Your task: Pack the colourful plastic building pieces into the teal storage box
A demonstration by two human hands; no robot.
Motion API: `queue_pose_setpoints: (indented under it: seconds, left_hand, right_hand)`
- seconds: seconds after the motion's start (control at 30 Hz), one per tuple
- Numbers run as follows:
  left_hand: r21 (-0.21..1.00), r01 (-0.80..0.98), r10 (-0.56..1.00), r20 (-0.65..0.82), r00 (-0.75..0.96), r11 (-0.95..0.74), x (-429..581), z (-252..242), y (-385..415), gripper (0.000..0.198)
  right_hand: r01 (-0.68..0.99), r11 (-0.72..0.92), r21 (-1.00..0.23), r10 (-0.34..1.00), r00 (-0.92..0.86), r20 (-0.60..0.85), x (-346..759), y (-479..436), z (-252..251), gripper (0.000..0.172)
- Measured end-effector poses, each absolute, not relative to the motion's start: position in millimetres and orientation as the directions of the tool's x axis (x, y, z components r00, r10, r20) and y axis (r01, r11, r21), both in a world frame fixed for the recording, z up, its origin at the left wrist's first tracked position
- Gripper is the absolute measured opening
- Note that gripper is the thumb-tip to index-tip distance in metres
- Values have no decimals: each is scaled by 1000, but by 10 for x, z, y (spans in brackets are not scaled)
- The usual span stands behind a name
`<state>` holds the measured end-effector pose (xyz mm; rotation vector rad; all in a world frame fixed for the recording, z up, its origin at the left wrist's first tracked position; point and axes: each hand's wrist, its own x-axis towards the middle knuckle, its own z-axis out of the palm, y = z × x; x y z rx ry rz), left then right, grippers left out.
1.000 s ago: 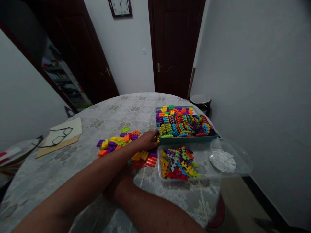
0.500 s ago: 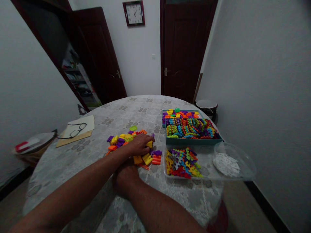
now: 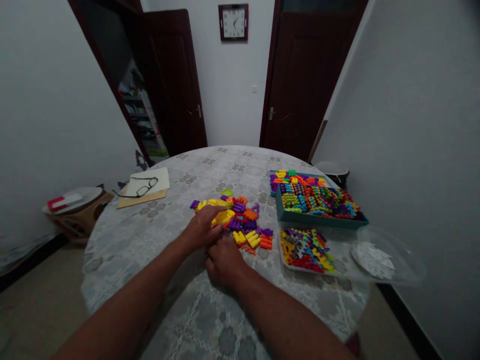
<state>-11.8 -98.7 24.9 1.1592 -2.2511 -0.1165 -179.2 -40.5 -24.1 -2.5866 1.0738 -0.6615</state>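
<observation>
A loose pile of colourful plastic blocks (image 3: 243, 220) lies in the middle of the round table (image 3: 157, 235). My left hand (image 3: 202, 227) rests on the pile's left edge, with its fingers curled together over a yellow block (image 3: 222, 218). Just in front of the pile, my right hand (image 3: 224, 260) lies knuckles up on the cloth. Its fingers are folded under, and whatever is inside them is hidden.
A teal box (image 3: 300, 218) packed with blocks stands at the right, with a clear tray (image 3: 337, 242) of small pieces in front of it. Glasses (image 3: 144, 186) lie on paper at the far left. A stool (image 3: 75, 207) and a bin (image 3: 333, 170) stand beside the table.
My left hand has drawn back from the teal box to the pile's left side. My right hand has come out from under the left forearm. The view has turned left.
</observation>
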Motion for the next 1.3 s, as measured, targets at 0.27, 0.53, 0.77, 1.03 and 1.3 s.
queue_pose_setpoints:
  seconds: [0.27,0.53,0.77,1.03,1.3]
  left_hand:
    - [400,-752,-810,506,-296,524,291,39,-872,46]
    - [463,-694,-793,550,-263,551,233,-181,-825,43]
    - [439,-681,-778,537,-325,587,225,-219,-847,47]
    - [434,-673,-772,537,-340,598,252,-242,-878,47]
    - [429,-691,-791,496,-359,582,247,-229,-881,48]
  right_hand:
    - [-571,-707,-417,-707,559,434,-1861,-445,-287,13]
    - [-537,-729,-425,-683,533,499,-1920,-427,-314,18]
    - [-506,-764,-400,-642,539,545,-1957,-458,-412,16]
    - [-494,-776,-392,-628,538,563,-1952,-474,-404,16]
    - [-522,-752,-404,-649,477,592,-1934,-494,-433,19]
